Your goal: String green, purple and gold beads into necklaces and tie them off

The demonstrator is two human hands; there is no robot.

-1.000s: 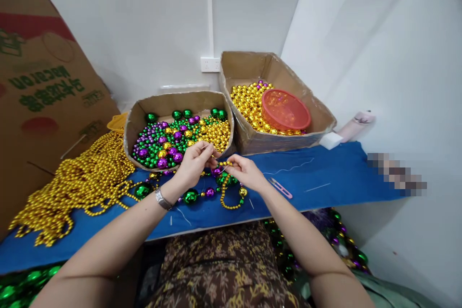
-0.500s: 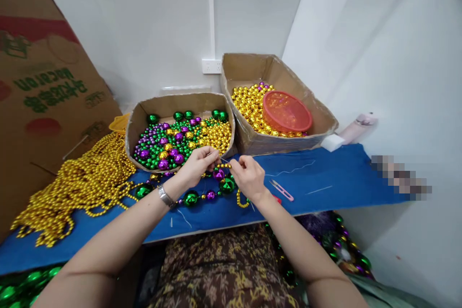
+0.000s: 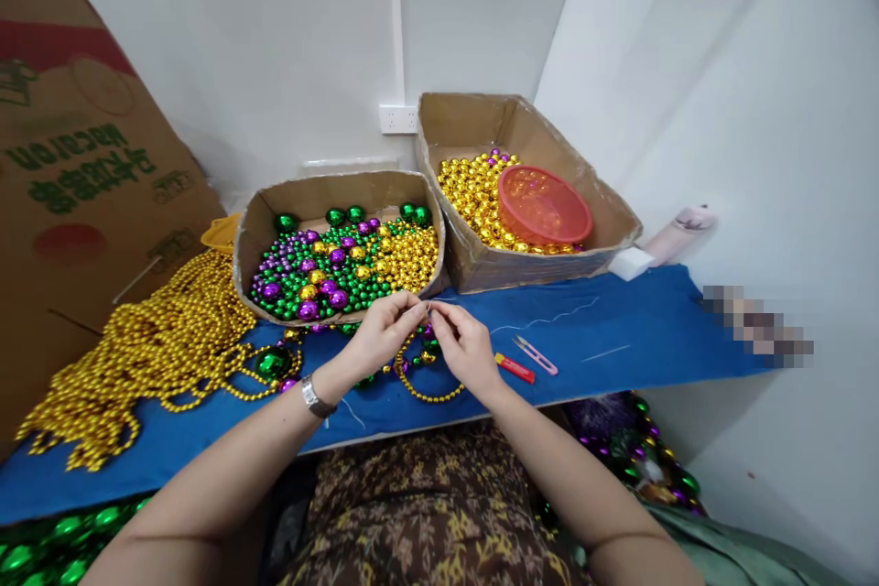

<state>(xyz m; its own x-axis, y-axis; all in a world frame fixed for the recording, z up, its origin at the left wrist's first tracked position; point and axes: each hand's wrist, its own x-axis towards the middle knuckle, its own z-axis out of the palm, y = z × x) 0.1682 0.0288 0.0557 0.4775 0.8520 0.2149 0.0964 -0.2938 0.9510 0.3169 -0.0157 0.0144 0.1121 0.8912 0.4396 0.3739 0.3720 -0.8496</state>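
My left hand (image 3: 390, 328) and my right hand (image 3: 464, 346) meet fingertip to fingertip above the blue cloth. Both are closed in a pinch on a thin white thread (image 3: 429, 304), of which only a short bit shows. Beneath them a strand of small gold beads (image 3: 434, 398) hangs or lies in a loop; its upper ends are hidden by the hands. Purple, green and gold beads of a garland lie behind my wrists, with a large green ball (image 3: 273, 363) to the left.
A carton of mixed beads (image 3: 340, 183) stands behind my hands. Right of it is a carton (image 3: 542, 272) with gold balls and a red basket (image 3: 546, 206). Gold bead strands (image 3: 157, 339) heap at left. Thread snips (image 3: 536, 355) and a red lighter (image 3: 515, 368) lie at right.
My hands have drawn together, fingertips now meeting. The gold strand shows as a wider loop below them, and the lighter by my right wrist has come more into view.
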